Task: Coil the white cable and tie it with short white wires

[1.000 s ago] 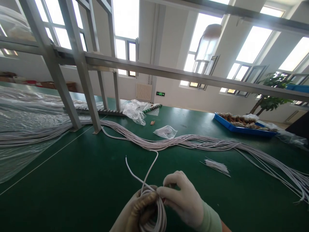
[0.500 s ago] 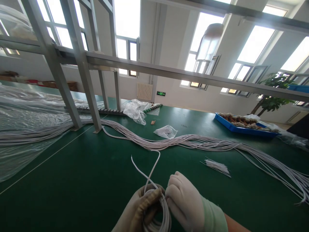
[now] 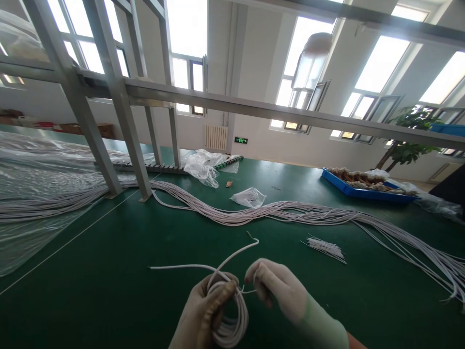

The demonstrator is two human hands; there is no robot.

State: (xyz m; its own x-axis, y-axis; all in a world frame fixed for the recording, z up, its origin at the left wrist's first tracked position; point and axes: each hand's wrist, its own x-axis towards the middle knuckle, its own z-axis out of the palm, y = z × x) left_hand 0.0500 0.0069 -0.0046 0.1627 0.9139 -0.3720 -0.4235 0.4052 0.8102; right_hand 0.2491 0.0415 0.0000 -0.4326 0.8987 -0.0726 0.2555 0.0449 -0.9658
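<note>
My left hand (image 3: 203, 312), in a light glove, grips a coil of white cable (image 3: 232, 320) low in the view, just above the green table (image 3: 109, 271). My right hand (image 3: 278, 291), also gloved, pinches a thin white tie at the coil's top. Two loose cable ends stick out of the coil: one (image 3: 170, 267) runs left over the table, the other (image 3: 241, 249) curves up to the right.
A long bundle of white cables (image 3: 254, 215) snakes across the table. A small bunch of thin white ties (image 3: 327, 249) lies right of my hands. Beyond are a small plastic bag (image 3: 249, 197), a blue tray (image 3: 363, 186), grey frame legs (image 3: 131, 145) and plastic sheeting (image 3: 36, 165).
The loose cable ends have swung down and apart, one now lying out to the left. My right hand has drawn away from the coil a little, pulling a thin tie.
</note>
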